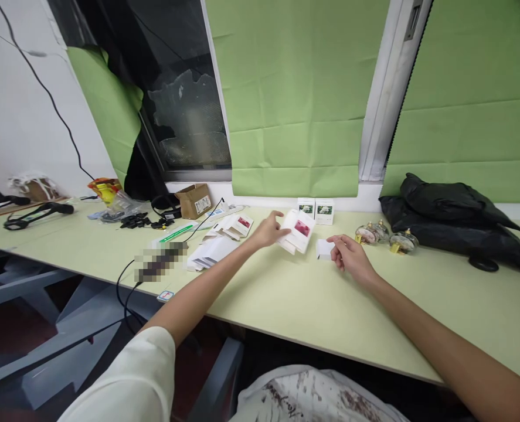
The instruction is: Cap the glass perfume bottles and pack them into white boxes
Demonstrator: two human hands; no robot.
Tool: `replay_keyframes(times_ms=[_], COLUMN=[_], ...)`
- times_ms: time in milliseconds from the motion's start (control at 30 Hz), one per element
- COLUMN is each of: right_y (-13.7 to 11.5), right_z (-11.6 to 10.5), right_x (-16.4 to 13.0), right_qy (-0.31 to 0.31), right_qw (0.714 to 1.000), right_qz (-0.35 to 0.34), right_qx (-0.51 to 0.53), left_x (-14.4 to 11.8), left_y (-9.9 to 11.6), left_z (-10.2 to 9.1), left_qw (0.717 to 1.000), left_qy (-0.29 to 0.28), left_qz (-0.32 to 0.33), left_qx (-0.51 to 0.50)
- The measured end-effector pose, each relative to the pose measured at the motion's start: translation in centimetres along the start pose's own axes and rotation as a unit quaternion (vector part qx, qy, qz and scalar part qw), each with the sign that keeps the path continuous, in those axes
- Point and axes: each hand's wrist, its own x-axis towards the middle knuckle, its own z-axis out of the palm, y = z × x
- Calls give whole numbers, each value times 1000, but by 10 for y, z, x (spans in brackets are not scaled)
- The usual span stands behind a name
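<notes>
My left hand [268,230] is closed on a flattened white carton [298,230] with a pink flower picture, held up over the table. A second white flap shows beneath it. My right hand [350,256] has its fingers curled at the right edge of a small plain white box [323,249], which seems gripped between them; the contact is partly hidden. Behind the flat carton, two upright white boxes [324,211] with white flower pictures stand against the wall. More flattened white cartons [216,251] lie in a pile left of my left hand.
Ornate glass jars [403,241] and black plastic bags [453,225] are on the right. An opened cardboard box [193,201], black small parts [135,221], cables and a blurred dark object [160,262] lie to the left. The table's front edge [286,336] runs before me.
</notes>
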Motion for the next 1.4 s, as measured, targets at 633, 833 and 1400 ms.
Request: replay_keyframes(times_ms=[633, 833, 1400], right_y=[2, 4, 24], right_z=[-9, -23, -28], right_x=[2, 7, 19], right_qy=[81, 180, 122], right_qw=[975, 909, 934], right_qz=[-113, -84, -11], right_qx=[-171, -366, -335], left_x=[32, 29, -8], left_y=[-54, -40, -1], left_z=[-129, -98, 90], left_qw=[842, 839, 962], left_qy=[65, 116, -95], left_qz=[-184, -110, 205], left_qx=[504, 521, 152])
